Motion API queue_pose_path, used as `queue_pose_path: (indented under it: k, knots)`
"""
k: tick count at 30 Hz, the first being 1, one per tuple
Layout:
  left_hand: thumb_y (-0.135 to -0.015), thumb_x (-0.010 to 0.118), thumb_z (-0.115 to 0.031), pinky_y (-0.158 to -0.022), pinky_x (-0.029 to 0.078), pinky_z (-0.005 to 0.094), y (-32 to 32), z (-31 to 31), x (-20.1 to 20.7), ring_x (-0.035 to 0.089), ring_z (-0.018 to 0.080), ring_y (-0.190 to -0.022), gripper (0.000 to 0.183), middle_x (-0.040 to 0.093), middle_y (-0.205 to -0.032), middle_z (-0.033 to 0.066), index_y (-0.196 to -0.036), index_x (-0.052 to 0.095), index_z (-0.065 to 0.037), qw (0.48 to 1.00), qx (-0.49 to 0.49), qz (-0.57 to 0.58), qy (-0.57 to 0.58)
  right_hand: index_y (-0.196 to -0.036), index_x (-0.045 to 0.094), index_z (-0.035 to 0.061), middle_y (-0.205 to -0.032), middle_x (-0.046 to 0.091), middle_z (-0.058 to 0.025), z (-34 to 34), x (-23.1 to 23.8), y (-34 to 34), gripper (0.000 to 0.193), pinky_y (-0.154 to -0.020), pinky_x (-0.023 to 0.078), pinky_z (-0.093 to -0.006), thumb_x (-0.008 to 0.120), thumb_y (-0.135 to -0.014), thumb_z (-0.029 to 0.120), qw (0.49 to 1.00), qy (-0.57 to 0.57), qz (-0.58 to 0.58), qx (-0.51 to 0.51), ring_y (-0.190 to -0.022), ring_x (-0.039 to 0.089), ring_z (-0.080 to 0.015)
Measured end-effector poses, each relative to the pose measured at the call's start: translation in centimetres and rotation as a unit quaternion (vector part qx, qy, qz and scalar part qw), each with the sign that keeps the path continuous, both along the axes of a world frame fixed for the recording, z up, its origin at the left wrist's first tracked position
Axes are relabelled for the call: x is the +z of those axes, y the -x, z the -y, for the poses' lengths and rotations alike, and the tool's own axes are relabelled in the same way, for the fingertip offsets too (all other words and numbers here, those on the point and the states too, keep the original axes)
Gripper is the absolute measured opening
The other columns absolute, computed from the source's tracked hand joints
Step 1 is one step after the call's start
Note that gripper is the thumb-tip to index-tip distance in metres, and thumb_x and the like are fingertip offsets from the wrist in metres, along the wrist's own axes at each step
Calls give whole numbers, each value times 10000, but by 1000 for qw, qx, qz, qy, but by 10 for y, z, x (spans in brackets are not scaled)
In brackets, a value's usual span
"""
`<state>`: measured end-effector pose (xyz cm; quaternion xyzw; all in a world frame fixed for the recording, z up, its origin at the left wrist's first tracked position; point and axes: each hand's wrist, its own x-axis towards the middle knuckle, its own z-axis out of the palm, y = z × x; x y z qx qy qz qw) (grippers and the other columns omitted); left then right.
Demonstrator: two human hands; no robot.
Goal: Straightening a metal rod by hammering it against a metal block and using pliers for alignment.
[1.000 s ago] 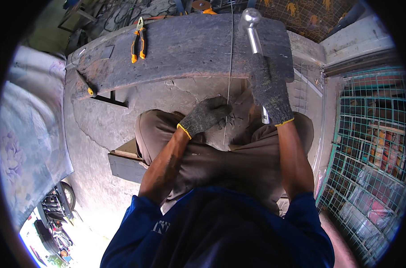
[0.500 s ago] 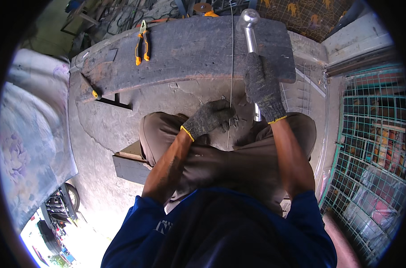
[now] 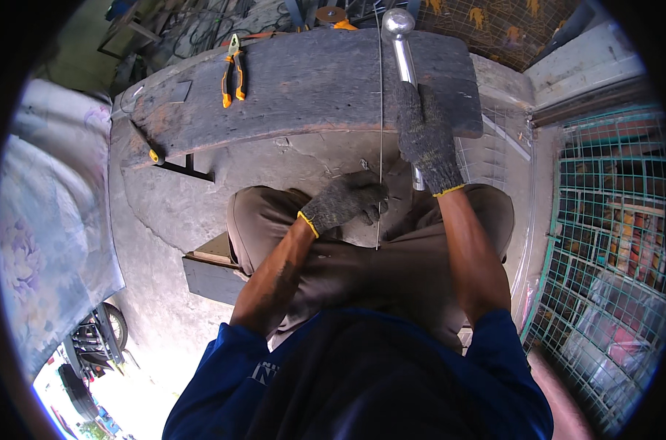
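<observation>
Both my hands wear dark grey knit gloves with yellow cuffs. In my left hand (image 3: 345, 199) a thin straight metal rod (image 3: 381, 110) is pinched; it runs from between my knees across the dark board and beyond its far edge. My right hand (image 3: 427, 139) is wrapped round the shaft of a shiny metal bar with a ball-shaped head (image 3: 399, 25). Its ball end lies over the far edge of the board, just right of the rod, and its lower end shows below my palm. The dark wooden board (image 3: 311, 84) lies in front of my knees.
Orange-and-black pliers (image 3: 234, 73) lie on the board's left half, with a small flat plate (image 3: 180, 92) farther left. A yellow-handled tool (image 3: 154, 155) rests at its left end. A wooden block (image 3: 212, 271) sits by my left knee; green wire mesh (image 3: 604, 220) stands at right.
The ball-headed bar and my right hand have shifted slightly left, bringing the ball closer to the rod. My left hand has moved a little to the right, still on the rod.
</observation>
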<state>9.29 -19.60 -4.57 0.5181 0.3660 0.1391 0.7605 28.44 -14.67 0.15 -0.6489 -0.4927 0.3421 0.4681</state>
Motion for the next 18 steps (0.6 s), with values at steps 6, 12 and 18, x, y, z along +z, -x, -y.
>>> queue_pose_path:
  k: [6,12,18]
  knots:
    - [-988,606,-185,-692,565,318,2,6,-3,672,183,-770,277,679,-915,110,-1154,611,37,1000,-10,18,5,-951,603,93,-655,518,12,-7,-26,3,313,-453,391,-297,568,-1020,396,994,89,-54,19,-519,485,-90]
    - [-991,600,-175,-687,564,315,2,5,19,673,185,-766,264,684,-918,121,-1153,599,33,997,3,-7,83,-937,604,86,-668,527,-13,-7,-7,4,332,-494,404,-301,559,-1018,404,1000,-22,-10,-8,-558,502,-104]
    - [-989,605,-160,-661,570,321,4,8,5,677,195,-744,228,685,-918,137,-1126,589,22,994,-3,46,100,-981,615,39,-755,582,-110,-6,-7,6,385,-637,458,-393,524,-1025,411,996,59,65,20,-690,585,-240]
